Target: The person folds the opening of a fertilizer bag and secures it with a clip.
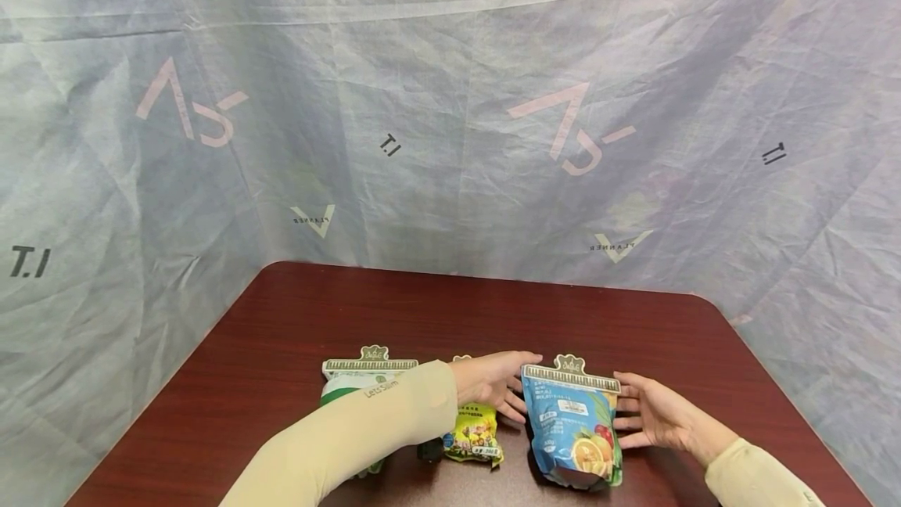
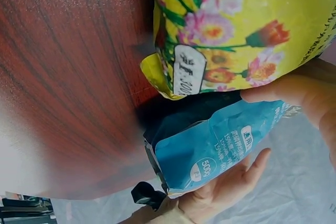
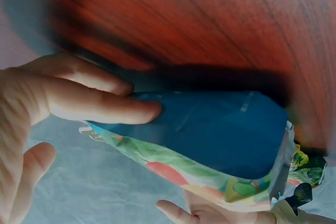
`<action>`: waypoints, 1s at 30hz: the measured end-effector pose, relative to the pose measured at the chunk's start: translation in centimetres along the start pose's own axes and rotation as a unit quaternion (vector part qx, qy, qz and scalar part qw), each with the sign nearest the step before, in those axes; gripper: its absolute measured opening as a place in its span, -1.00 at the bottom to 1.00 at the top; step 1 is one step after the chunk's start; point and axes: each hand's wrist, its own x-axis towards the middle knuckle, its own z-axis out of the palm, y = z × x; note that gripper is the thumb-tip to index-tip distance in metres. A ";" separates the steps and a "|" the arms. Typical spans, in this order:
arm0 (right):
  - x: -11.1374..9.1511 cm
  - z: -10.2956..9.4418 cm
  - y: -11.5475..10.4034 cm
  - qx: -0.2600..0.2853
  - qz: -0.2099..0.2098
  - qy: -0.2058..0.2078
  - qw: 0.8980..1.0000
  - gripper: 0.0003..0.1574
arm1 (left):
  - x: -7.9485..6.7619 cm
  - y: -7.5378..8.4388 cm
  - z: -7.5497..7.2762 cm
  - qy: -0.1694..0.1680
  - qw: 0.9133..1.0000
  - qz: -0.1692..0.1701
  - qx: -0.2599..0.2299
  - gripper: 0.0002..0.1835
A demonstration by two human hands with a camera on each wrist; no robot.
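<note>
A blue pouch (image 1: 573, 433) with fruit pictures stands upright on the table, a piano-key clip (image 1: 571, 375) across its top. My right hand (image 1: 658, 415) is at the pouch's right side; in the right wrist view two extended fingers (image 3: 113, 103) touch its side. My left hand (image 1: 496, 383) reaches to the left side with fingers extended; whether it touches cannot be told. Just left of that hand is a yellow flower-printed bag (image 1: 473, 435), its top partly hidden by the hand. Farther left, my sleeve covers much of a white-and-green bag (image 1: 341, 388) topped by a similar clip (image 1: 371, 364).
The dark red wooden table (image 1: 436, 307) has rounded far corners. Behind and beside it hangs a grey printed cloth (image 1: 450, 139). A dark object (image 1: 430, 448) sits between the yellow bag and the left forearm, mostly hidden.
</note>
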 end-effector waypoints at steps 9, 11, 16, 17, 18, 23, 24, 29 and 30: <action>-0.2 0.0 -0.3 -0.003 0.008 -0.015 1.000 0.03 | 0.0 0.0 0.2 0.004 1.000 -0.006 -0.019 -0.11; -0.3 0.0 -0.4 -0.004 0.007 -0.021 1.000 0.04 | -0.1 0.0 0.2 0.004 1.000 -0.008 -0.024 -0.10; -0.5 -0.2 -0.6 -0.006 0.009 -0.025 1.000 0.09 | -0.2 0.0 0.4 0.006 0.999 -0.005 -0.035 -0.10; -0.5 -0.3 -0.6 -0.007 0.010 -0.026 1.000 0.09 | -0.2 0.1 0.5 0.006 0.999 -0.004 -0.036 -0.10; -0.5 -0.3 -0.7 -0.007 0.011 -0.027 1.000 0.09 | -0.3 0.1 0.5 0.007 0.999 -0.004 -0.037 -0.10; -0.7 -0.3 -0.8 -0.008 0.012 -0.033 0.999 0.10 | -0.5 0.0 0.8 0.006 0.999 -0.003 -0.036 -0.11; -0.8 -0.3 -0.9 -0.007 0.012 -0.032 0.999 0.10 | -0.5 0.0 0.8 0.004 0.999 -0.003 -0.035 -0.10; -1.1 -0.4 -1.3 -0.011 0.006 -0.034 0.999 0.11 | -0.6 0.0 0.9 0.001 0.999 -0.004 -0.035 -0.07; -1.2 -0.5 -1.4 -0.010 0.005 -0.038 0.999 0.11 | -0.6 0.0 0.9 0.001 0.999 -0.003 -0.035 -0.07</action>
